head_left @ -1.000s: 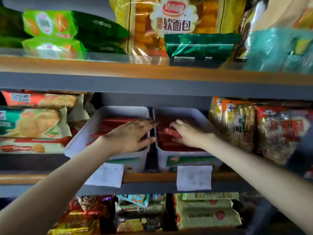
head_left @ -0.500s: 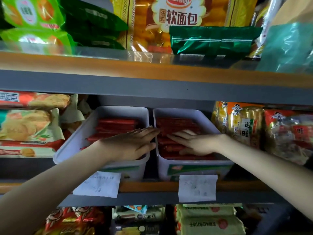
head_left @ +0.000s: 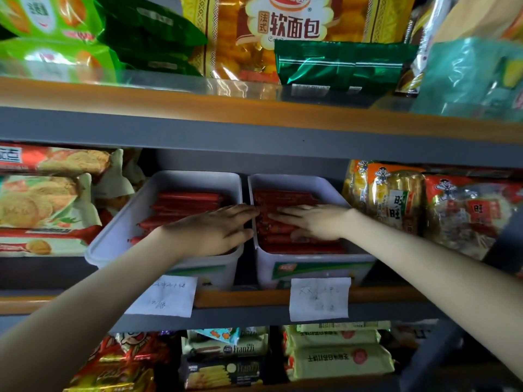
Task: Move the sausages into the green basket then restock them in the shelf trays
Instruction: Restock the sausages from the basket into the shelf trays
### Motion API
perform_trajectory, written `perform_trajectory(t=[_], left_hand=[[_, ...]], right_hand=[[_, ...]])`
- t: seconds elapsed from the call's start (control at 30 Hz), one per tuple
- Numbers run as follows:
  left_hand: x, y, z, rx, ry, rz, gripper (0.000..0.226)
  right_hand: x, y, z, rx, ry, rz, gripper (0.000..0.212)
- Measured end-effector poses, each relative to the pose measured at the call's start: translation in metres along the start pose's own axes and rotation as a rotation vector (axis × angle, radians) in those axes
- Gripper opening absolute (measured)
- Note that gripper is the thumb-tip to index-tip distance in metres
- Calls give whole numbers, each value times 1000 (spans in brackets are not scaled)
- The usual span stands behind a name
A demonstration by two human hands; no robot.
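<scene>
left hand [head_left: 215,230] flat on sausages [head_left: 186,198], fingers together | right hand [head_left: 308,222] flat, fingers spread | risk: 2 trays [head_left: 311,263] skidding back under uneven pressing

The left hand [head_left: 209,230] covers the near sausages [head_left: 186,198] in the left tray [head_left: 113,239], the right hand [head_left: 311,222] hides the middle of the pile in the right tray [head_left: 311,267], the writing on both paper labels [head_left: 319,298] is too faint to read, and the bread bag [head_left: 283,24] is cut off by the top edge.
</scene>
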State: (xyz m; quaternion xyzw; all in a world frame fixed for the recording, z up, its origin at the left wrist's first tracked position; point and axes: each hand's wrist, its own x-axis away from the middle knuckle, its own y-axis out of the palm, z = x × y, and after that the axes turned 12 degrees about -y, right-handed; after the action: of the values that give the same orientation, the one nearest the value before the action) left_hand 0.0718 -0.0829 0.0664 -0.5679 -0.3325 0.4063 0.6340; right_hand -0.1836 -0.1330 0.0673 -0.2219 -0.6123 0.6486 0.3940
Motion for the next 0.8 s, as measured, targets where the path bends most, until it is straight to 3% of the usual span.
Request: perform_trajectory(t=[0.1, 0.27, 0.43, 0.6, 0.7, 0.8], left_hand=[[-1, -4, 1, 31, -28, 54, 49], [7, 0, 27, -6, -139, 175, 45], [37, 14, 76, 0, -238, 299, 34], [70, 41, 112, -76, -338, 377, 47], [84, 55, 121, -101, -377, 316, 62], [97, 62, 126, -113, -374, 259, 63]], right_hand=[[12, 5, -3, 65, -96, 4, 61], [34, 7, -20, 138, 40, 63, 52], [70, 11, -26, -80, 152, 434, 35], [117, 33, -59, -122, 107, 494, 37], [136, 49, -82, -62, 117, 531, 43], [147, 61, -95, -17, 137, 519, 58]])
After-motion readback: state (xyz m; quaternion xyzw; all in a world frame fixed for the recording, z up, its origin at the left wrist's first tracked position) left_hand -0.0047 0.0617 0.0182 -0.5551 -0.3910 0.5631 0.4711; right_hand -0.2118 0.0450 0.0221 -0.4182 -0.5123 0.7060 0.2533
